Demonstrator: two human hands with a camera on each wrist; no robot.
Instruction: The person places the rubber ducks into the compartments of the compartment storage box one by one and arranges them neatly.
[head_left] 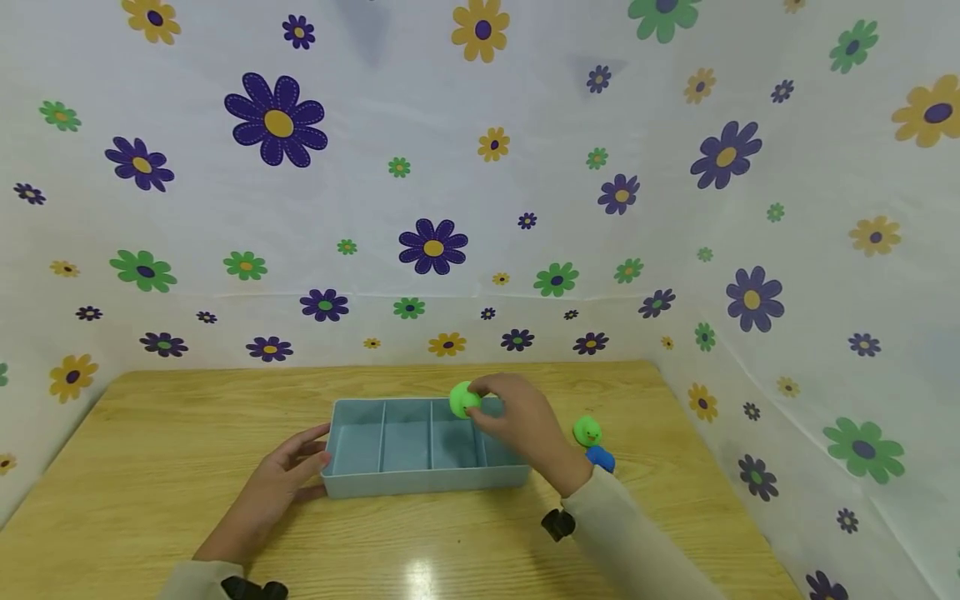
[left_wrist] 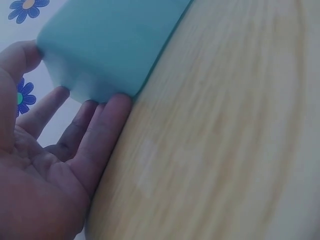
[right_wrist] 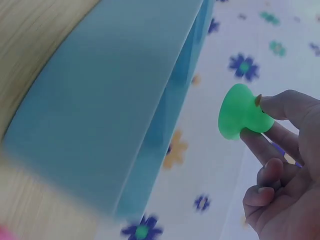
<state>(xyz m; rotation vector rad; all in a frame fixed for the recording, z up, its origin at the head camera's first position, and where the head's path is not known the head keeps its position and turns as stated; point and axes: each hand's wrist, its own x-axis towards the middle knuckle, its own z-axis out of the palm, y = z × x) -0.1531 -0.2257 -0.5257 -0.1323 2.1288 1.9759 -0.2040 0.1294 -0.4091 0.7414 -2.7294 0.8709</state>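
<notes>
A light blue box [head_left: 420, 482] with several compartments lies lengthwise on the table. My left hand [head_left: 281, 471] is at its left end, and in the left wrist view the fingertips [left_wrist: 119, 102] touch the end wall of the box. Above the right half of the box, my right hand [head_left: 521, 421] pinches a green rubber duck [head_left: 462, 400] between thumb and fingers. The duck [right_wrist: 235, 112] is tipped on its side in the right wrist view, its flat base facing the box. The compartments in sight hold nothing; part of the rightmost one is hidden behind the right hand.
A second green rubber duck [head_left: 587, 431] sits on the wooden table [head_left: 187, 433] right of the box. Next to it is a blue object [head_left: 601, 458], partly hidden by the right forearm. A flowered white cloth [head_left: 360, 192] hangs behind the table and along its right side.
</notes>
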